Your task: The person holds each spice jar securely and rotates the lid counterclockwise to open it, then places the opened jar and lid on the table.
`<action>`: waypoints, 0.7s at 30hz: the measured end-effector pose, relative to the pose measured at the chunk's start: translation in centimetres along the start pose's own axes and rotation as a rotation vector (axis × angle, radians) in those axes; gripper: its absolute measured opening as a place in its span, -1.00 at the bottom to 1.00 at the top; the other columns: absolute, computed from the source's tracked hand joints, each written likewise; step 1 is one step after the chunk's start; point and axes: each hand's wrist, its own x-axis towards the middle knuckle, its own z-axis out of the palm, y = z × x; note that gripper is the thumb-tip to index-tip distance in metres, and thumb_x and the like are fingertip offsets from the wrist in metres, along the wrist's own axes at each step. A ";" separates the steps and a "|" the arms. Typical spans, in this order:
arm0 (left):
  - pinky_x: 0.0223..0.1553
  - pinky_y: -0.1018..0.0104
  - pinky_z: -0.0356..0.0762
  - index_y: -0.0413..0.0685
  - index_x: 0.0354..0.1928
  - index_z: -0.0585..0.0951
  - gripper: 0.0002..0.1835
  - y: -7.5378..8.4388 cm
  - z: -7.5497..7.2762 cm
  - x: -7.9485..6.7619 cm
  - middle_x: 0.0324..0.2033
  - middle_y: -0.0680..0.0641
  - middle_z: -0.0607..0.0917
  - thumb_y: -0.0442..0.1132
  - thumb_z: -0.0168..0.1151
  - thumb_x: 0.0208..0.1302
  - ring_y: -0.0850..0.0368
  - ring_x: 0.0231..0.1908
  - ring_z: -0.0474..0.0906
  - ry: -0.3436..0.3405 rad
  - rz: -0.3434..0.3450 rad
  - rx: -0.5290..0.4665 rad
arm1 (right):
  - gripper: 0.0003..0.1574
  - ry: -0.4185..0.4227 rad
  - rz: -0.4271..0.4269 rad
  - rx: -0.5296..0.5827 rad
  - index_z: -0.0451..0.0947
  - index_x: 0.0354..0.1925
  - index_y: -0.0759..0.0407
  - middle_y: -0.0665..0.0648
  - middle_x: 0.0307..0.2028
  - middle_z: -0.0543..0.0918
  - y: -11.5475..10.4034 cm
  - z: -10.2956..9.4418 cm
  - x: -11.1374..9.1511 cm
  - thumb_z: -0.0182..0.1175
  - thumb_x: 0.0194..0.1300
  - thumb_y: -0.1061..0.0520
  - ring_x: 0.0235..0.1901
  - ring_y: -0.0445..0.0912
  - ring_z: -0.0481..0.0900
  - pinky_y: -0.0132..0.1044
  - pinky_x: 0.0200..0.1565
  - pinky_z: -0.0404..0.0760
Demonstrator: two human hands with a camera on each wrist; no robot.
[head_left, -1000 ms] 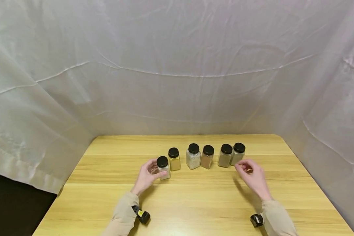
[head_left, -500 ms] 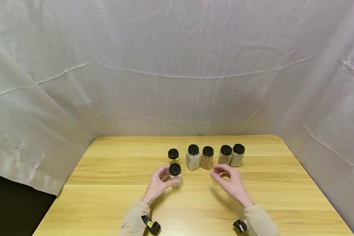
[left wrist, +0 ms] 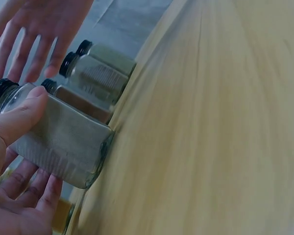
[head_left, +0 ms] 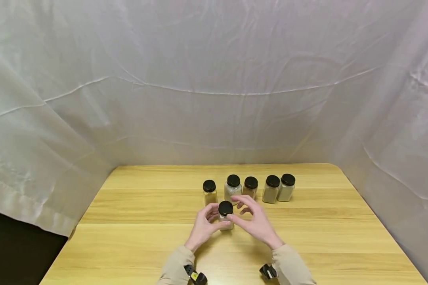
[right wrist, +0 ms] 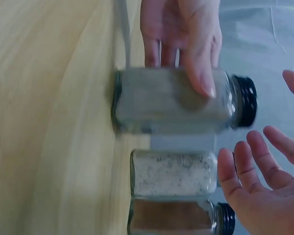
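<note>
My left hand (head_left: 203, 228) grips a square glass spice jar (left wrist: 63, 137) by its sides, the thumb across the front. The jar stands upright, holds a pale grey powder and wears a black screw lid (head_left: 226, 208). My right hand (right wrist: 264, 191) is beside the lid with thumb and fingers spread; in the right wrist view a gap shows between them and the lid. Behind the hands stand a yellow-filled jar (head_left: 210, 194), a white-speckled jar (right wrist: 174, 174) and a brown-filled jar (right wrist: 171, 216). In the head view, my right hand partly covers the latter two.
Two jars with grey-green contents, a nearer one (head_left: 271, 192) and one beside it (head_left: 286, 192), stand to the right in the row. All rest on a light wooden table (head_left: 135, 245). A pale cloth curtain (head_left: 214, 118) hangs behind and at both sides.
My left hand has carried the grey-powder jar rightward and towards me, away from the yellow one. My right hand has left the grey-green jars and come left to the held jar's lid.
</note>
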 end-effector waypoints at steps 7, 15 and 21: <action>0.23 0.44 0.58 -0.28 0.14 0.57 -0.48 -0.2 1.2 0.0 0.08 -0.31 0.67 -0.35 0.50 0.13 0.26 0.04 0.63 -0.013 0.029 -0.009 | -0.36 0.063 -0.001 -0.062 0.59 0.19 0.07 0.15 0.04 0.64 -0.1 1.1 0.2 0.50 0.14 0.06 -0.05 -0.06 0.56 -0.28 -0.08 0.56; 0.20 0.53 0.56 -0.33 0.13 0.56 -0.49 -0.3 2.1 0.1 0.07 -0.34 0.67 -0.45 0.47 0.10 0.33 0.00 0.61 -0.021 0.015 0.003 | -0.29 0.141 0.065 -0.126 0.62 0.12 0.21 0.05 -0.09 0.61 0.2 1.8 -0.2 0.59 -0.01 0.08 -0.21 -0.22 0.44 -0.28 -0.11 0.51; 0.25 0.49 0.54 -0.29 0.15 0.57 -0.47 -0.3 2.6 0.4 0.08 -0.30 0.67 -0.40 0.50 0.10 0.25 0.05 0.62 -0.029 0.021 -0.003 | -0.33 0.221 0.060 -0.139 0.64 0.05 0.24 0.05 -0.17 0.58 0.6 1.8 -0.3 0.61 -0.05 0.14 -0.25 -0.18 0.40 -0.36 -0.15 0.45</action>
